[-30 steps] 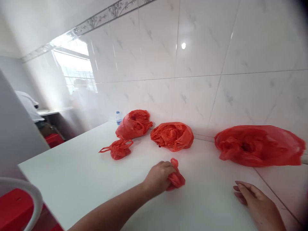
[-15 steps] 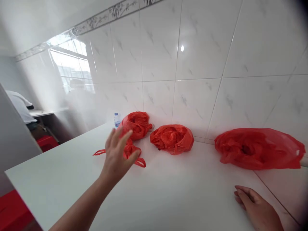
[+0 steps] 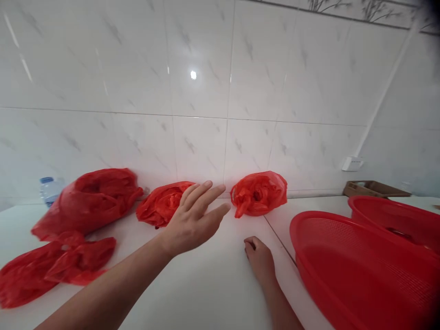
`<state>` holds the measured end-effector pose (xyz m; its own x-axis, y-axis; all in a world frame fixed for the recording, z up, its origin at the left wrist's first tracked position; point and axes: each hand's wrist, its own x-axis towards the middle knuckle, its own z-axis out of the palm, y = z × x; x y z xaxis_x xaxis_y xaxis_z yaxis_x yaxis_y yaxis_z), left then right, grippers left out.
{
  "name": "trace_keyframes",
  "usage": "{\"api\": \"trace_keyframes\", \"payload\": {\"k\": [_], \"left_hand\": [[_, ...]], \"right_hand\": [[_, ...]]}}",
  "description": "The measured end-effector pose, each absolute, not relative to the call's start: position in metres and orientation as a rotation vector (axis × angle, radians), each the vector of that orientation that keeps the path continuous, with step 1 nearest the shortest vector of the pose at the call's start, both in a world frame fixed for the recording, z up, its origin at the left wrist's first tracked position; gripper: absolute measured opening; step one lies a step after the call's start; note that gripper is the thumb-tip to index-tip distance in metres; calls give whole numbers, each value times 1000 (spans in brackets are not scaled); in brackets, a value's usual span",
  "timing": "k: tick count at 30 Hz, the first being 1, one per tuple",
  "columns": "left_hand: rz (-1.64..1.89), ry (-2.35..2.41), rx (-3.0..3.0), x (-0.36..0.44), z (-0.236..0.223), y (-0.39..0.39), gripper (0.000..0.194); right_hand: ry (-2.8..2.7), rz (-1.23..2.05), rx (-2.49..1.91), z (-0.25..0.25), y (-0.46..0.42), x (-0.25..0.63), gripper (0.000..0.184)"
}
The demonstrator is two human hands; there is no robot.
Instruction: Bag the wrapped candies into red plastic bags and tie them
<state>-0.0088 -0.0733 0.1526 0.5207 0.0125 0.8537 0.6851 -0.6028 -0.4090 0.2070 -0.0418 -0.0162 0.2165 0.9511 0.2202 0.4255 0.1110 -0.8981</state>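
My left hand is held over the white table with its fingers stretched and thumb apart, holding nothing. It partly covers a red plastic bag that lies crumpled near the wall. Lower and to the right, my right hand is closed in a loose curl at the table, and nothing shows in its fingers. Beyond it, against the wall, sits another crumpled red plastic bag. On the left lie a larger full-looking red bag and a flatter red bag in front of it.
Two red plastic baskets with mesh walls take up the right side; the far basket holds something dark. Behind them is a brown tray. A water bottle stands far left. The tiled wall closes off the back.
My view has swung right, bringing the red baskets and brown tray into sight. My left hand is now before the middle bag and has flattened out. My right hand stays curled.
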Motion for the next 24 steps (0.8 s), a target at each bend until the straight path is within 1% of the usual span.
{"api": "trace_keyframes", "payload": {"k": [2,6,10,13,15,17,19,21,24], "left_hand": [[-995,-667,-2173,10,147,-45,26],[-793,-703,-2399,36,140,5,28],[-558,-777,-2454,69,133,40,30],[-471,-813,-2494,96,126,62,29],[-457,-852,-2510,111,121,76,25],[-466,-922,-2522,124,117,92,21],[-491,-1000,-2534,135,115,106,21],[-508,-1069,-2564,144,115,120,22],[-489,-1145,-2660,158,115,138,23]], "right_hand": [[-1394,611,-1528,-14,-39,206,15],[-1397,600,-1640,-9,-27,204,18],[-1334,602,-1699,-7,-10,203,28],[-1246,547,-1698,-7,1,204,35],[-1197,443,-1691,-8,8,205,37],[-1186,243,-1668,-9,16,205,38],[-1198,1,-1638,-10,26,204,41],[-1214,-175,-1618,-11,36,205,45],[-1213,-269,-1626,-10,48,207,51]]}}
